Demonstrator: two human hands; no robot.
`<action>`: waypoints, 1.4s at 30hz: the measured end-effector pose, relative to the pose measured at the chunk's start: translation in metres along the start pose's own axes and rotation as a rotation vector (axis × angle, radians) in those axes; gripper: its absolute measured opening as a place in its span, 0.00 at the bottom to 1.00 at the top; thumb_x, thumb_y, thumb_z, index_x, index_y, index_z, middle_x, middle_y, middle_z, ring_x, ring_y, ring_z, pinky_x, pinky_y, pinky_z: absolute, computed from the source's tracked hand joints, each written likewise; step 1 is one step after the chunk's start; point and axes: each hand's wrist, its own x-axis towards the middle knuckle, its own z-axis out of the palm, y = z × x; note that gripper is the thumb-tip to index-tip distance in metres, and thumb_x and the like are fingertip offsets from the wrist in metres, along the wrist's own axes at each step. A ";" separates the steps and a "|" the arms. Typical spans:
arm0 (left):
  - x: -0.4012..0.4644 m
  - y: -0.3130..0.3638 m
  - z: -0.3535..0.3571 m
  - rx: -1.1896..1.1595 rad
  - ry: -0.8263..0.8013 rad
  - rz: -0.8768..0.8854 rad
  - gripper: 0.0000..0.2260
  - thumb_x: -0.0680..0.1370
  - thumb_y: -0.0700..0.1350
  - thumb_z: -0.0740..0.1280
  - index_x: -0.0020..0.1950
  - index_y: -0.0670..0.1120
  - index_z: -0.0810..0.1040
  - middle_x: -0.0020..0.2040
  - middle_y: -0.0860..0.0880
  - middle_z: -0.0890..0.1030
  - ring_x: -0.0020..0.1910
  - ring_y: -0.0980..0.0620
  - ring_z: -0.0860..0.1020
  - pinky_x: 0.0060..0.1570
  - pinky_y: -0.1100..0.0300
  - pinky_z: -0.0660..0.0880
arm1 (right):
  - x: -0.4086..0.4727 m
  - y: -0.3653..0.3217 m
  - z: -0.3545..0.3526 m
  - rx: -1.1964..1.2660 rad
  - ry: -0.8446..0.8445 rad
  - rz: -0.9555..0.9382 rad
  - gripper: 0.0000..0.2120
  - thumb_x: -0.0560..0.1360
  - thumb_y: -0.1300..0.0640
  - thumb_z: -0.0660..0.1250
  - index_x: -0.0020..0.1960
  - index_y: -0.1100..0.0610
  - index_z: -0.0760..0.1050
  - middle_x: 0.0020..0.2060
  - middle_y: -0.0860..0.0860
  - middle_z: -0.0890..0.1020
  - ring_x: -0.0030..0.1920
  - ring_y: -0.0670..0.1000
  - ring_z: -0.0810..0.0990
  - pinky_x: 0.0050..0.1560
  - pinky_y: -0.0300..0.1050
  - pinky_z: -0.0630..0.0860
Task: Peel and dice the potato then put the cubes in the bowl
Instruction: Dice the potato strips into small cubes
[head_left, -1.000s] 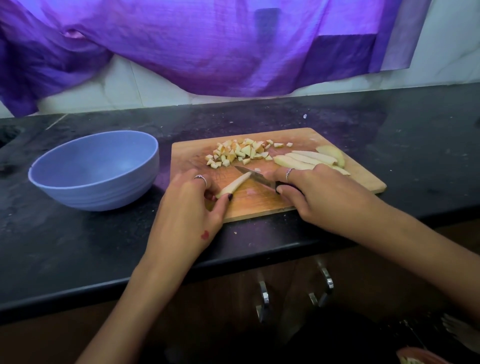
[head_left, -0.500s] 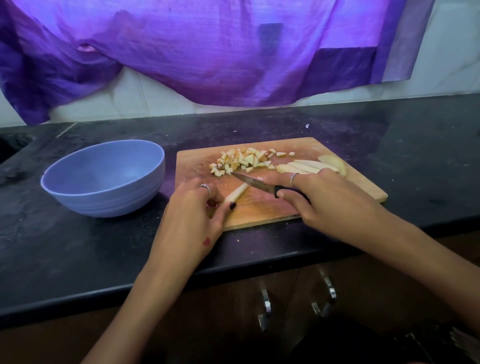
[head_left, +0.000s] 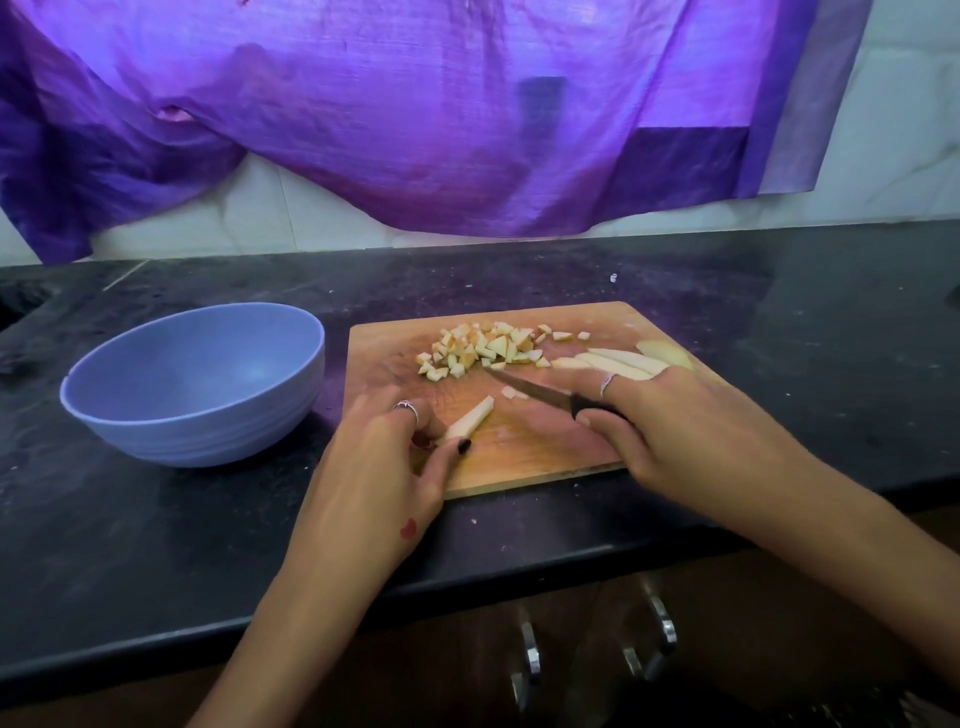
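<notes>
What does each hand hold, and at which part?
The right hand grips the knife by its black handle. The left hand pinches the potato stick at its near end.

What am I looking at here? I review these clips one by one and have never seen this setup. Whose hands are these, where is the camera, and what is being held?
There is no machine: a person works with bare hands, and the single camera sits on their head, looking forward and down, so you see what they see.

On the dark counter lies a wooden cutting board, with a blue bowl to its left that looks empty. At the back of the board is a pile of potato cubes, with long uncut slices beside it on the right.

The left hand pinches one potato stick against the board. The right hand grips a black-handled knife, its blade pointing toward the cubes. A purple cloth hangs on the wall behind.
</notes>
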 end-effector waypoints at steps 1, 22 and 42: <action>0.000 -0.001 0.000 0.001 0.001 0.001 0.06 0.73 0.51 0.71 0.39 0.53 0.75 0.45 0.54 0.75 0.44 0.56 0.73 0.45 0.56 0.75 | -0.001 -0.002 0.001 0.041 0.028 0.012 0.20 0.78 0.40 0.48 0.69 0.37 0.61 0.52 0.47 0.78 0.54 0.53 0.77 0.50 0.52 0.76; 0.003 -0.007 0.003 -0.006 0.049 0.038 0.08 0.75 0.49 0.69 0.37 0.52 0.74 0.42 0.53 0.75 0.43 0.54 0.72 0.44 0.54 0.75 | 0.025 -0.027 0.009 0.112 -0.041 -0.068 0.07 0.81 0.48 0.56 0.58 0.40 0.67 0.48 0.50 0.78 0.53 0.54 0.76 0.44 0.50 0.74; -0.001 0.000 -0.001 0.058 0.030 0.037 0.05 0.74 0.47 0.71 0.42 0.46 0.80 0.45 0.52 0.77 0.44 0.56 0.72 0.45 0.59 0.72 | 0.003 -0.027 0.007 -0.043 0.077 -0.080 0.15 0.82 0.47 0.54 0.67 0.36 0.63 0.52 0.48 0.78 0.50 0.55 0.78 0.42 0.49 0.74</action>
